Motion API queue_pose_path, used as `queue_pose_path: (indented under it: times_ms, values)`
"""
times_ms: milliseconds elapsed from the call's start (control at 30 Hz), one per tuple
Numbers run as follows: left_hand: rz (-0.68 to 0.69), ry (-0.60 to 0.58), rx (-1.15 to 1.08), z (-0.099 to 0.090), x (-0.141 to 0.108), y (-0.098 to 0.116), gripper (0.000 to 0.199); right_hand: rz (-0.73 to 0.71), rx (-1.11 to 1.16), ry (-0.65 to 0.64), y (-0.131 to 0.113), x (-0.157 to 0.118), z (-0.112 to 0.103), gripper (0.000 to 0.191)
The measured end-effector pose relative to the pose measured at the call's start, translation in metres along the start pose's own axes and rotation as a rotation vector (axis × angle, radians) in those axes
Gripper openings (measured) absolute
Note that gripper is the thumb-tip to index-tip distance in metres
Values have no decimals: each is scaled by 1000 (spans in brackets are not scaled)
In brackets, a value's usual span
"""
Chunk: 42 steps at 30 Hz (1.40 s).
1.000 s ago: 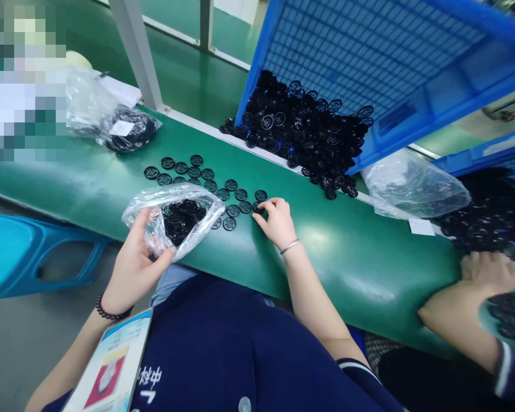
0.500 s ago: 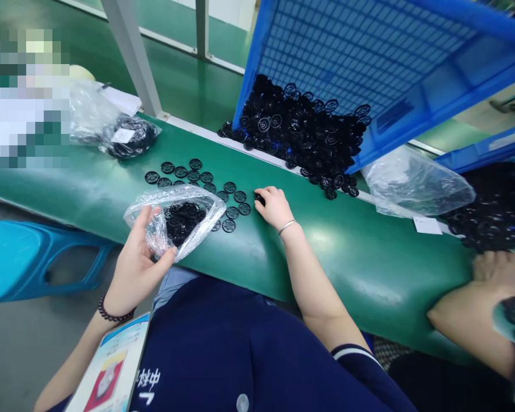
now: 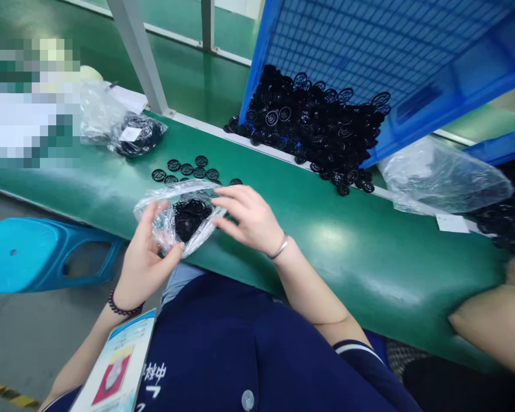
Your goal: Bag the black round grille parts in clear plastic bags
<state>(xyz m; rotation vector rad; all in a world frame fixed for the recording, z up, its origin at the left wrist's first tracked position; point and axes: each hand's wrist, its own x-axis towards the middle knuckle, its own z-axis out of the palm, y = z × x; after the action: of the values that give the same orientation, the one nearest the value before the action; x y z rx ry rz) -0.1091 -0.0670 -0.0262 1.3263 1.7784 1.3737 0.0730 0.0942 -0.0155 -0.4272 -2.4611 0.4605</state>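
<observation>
Before me stretches a glossy green tabletop (image 3: 347, 246). Directly on it lie scattered black openwork discs (image 3: 186, 169), a clear bag of black parts (image 3: 145, 137) to my left, and a white card (image 3: 452, 223) to my right.

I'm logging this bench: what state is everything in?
Near bag: open, black discs inside
Loose discs: lying flat
Blue crate: tilted, discs spilling out
Left bag: filled, closure unclear
Right bag: closure unclear
Stool: upright
Left hand: holding near bag
Right hand: at bag mouth, grip unclear
</observation>
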Motion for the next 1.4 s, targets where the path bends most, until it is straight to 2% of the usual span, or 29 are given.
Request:
queue_pose_path:
  times_ms: [67,167,233,333,400,567,667,767,800,867,933,1000,1033,1100,1167,1233,1300,1400]
  values:
    - [-36,36,-12,-6,-3,-3,86,156,-76,18,25,-14,2,19]
    - [-79,59,-44,-12,-5,-8,84,366,-187,-128,57,-42,5,17]
    - [-81,53,-51,-12,-3,-10,84,436,-203,-226,66,-56,9,17]
    - [-57,39,-38,-10,1,-10,84,476,-198,-258,69,-66,16,9]
    - [-46,35,-40,-9,4,-9,85,477,-205,-243,70,-63,16,8]
    - [-54,18,-34,-9,1,-6,87,440,-229,-110,78,-34,21,21]
    - [-40,25,-28,-9,-3,-6,87,489,-225,-138,87,-19,32,20]
    - [-29,34,-13,-8,-6,-6,86,560,-221,-146,88,-18,36,16]
    - [-31,32,-9,-8,-7,-7,86,562,-207,-105,84,-19,34,16]
    - [-34,23,-15,-7,-6,-7,86,519,-142,55,67,-21,24,19]
    - [-37,5,-40,-6,-3,-7,86,416,-37,263,40,-19,13,26]
    - [-41,-19,-71,-4,0,-5,86,264,53,381,10,-12,4,30]
    - [-43,-33,-83,-3,2,-4,86,179,75,376,-4,-7,1,30]
    - [-42,-50,-93,-3,3,-2,86,35,81,274,-21,3,1,29]
    - [-36,-27,-93,-6,4,0,85,-5,47,165,-23,7,4,30]
    - [-35,43,-103,-11,3,-1,85,81,-9,114,-14,1,7,28]
    - [-48,123,-125,-18,2,-5,85,226,-80,47,-1,-13,10,20]
    - [-88,185,-163,-24,2,-10,85,401,-195,-165,11,-40,21,14]
